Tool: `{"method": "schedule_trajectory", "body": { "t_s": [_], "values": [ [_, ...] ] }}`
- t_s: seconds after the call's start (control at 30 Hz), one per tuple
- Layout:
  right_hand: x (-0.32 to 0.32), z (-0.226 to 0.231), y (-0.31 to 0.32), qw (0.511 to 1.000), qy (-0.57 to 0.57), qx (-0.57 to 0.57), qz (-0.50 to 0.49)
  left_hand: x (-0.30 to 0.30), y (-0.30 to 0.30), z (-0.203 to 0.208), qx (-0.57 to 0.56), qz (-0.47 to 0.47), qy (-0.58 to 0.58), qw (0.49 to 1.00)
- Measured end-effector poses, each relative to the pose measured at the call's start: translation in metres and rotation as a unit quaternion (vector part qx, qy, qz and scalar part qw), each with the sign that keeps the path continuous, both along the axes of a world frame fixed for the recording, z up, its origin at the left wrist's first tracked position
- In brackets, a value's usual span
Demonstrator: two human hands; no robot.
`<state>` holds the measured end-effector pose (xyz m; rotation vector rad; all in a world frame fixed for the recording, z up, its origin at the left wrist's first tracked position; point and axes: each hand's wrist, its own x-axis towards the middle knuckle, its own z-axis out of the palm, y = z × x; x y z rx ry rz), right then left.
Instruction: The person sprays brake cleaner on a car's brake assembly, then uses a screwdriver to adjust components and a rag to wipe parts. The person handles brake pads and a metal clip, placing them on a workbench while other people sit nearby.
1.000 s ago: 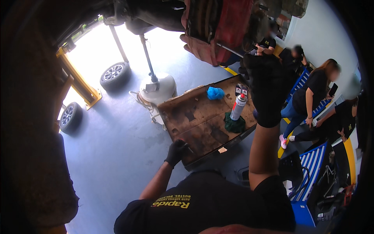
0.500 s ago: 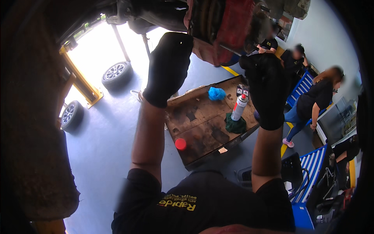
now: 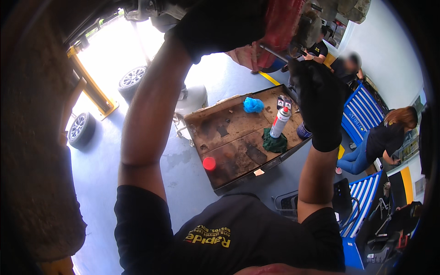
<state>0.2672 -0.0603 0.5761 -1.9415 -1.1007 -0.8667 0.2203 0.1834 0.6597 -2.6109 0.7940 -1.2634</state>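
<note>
Above me hangs a dirty red metal part (image 3: 278,23) with dark metal housings beside it. My left hand (image 3: 222,27), in a black glove, reaches up against the left side of the red part. Its fingers are lost in the dark, so their grip does not show. My right hand (image 3: 319,103), also black-gloved, is raised to the right of the part with its fingers closed. From those fingers a thin metal rod (image 3: 275,53) points up and left to the underside of the red part. The rod's other end is hidden in the glove.
Below stands a stained cardboard-lined tray (image 3: 220,151) with a spray can (image 3: 280,123), green cloth (image 3: 275,141), blue crumpled glove or wrap (image 3: 253,105) and red cap (image 3: 209,163). Wheels (image 3: 81,130) and a yellow post (image 3: 91,85) stand left; blue tool cabinets (image 3: 362,107) and several people, right.
My left hand has moved up and right, across the red part's left side. The right hand has shifted slightly, still at the rod. A person at right has moved farther right and bent down.
</note>
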Motion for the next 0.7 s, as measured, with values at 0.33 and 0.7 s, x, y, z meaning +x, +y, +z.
{"method": "schedule_trajectory", "body": {
  "t_s": [0.33, 0.7],
  "values": [
    [0.0, -0.003, 0.013, 0.996, 0.019, 0.067, 0.053, 0.002, 0.011, -0.001, 0.105, 0.0, -0.069, 0.992],
    [-0.002, 0.001, 0.01, 0.995, -0.005, 0.076, 0.061, -0.019, 0.029, -0.015, -0.037, 0.042, -0.095, 0.994]
  ]
}}
